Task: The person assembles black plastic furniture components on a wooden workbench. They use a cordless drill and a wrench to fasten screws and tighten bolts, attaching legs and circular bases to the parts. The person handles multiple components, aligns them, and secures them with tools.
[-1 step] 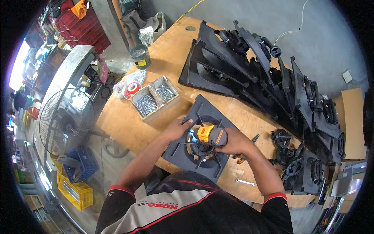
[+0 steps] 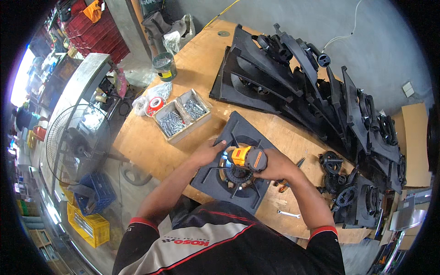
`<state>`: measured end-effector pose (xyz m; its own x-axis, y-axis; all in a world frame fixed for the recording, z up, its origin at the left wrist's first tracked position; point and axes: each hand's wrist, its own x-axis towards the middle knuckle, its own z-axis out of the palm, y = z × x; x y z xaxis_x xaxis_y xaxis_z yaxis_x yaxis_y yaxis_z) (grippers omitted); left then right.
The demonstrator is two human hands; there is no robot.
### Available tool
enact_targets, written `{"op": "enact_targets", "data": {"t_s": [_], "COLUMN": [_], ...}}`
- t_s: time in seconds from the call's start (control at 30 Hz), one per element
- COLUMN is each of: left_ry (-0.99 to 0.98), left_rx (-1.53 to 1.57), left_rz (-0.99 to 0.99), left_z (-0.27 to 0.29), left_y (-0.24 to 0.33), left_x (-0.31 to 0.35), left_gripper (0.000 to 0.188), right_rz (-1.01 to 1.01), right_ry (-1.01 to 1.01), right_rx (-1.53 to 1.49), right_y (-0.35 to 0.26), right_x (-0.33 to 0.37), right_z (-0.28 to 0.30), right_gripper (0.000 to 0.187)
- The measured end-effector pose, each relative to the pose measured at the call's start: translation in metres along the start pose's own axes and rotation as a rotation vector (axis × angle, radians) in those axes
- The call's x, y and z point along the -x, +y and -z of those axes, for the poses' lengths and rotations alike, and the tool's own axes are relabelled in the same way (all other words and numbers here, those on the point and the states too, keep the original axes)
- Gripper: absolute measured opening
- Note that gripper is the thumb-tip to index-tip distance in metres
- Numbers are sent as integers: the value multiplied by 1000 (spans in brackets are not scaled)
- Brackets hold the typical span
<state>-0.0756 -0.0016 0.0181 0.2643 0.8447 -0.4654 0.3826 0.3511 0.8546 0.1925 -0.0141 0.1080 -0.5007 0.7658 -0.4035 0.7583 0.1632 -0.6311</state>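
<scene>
A black, square gas stove body with a round burner in its middle lies on the wooden table in front of me. My right hand is wrapped round the handle of a yellow and dark grey cordless drill. The drill is over the burner opening, where its light shines; its tip is hidden. At the stove's left edge, my left hand grips the frame with the thumb on top. Just beyond that hand stands a two-part wooden box of screws.
Stacked black stove bodies fill the table's far right. Black burner parts, pliers and a wrench lie to the right. Red tape and a bucket stand far left. A fan is beside the table.
</scene>
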Motion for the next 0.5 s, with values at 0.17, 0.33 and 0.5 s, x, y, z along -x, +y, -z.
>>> {"op": "enact_targets", "data": {"t_s": [0.17, 0.33, 0.5], "left_ry": [43, 64, 76], "left_rx": [-14, -21, -56], "left_rz": [-4, 12, -8], "left_z": [4, 3, 4], "left_y": [10, -15, 4], "left_x": [0, -16, -6], "left_gripper": [52, 48, 47], "right_rz": [172, 82, 233], "right_ry": [-35, -94, -151], "right_rx": [251, 189, 338], "right_y": [-16, -5, -20], "right_x": [-9, -21, -25], "right_z": [20, 26, 44], "right_gripper": [45, 42, 46]}}
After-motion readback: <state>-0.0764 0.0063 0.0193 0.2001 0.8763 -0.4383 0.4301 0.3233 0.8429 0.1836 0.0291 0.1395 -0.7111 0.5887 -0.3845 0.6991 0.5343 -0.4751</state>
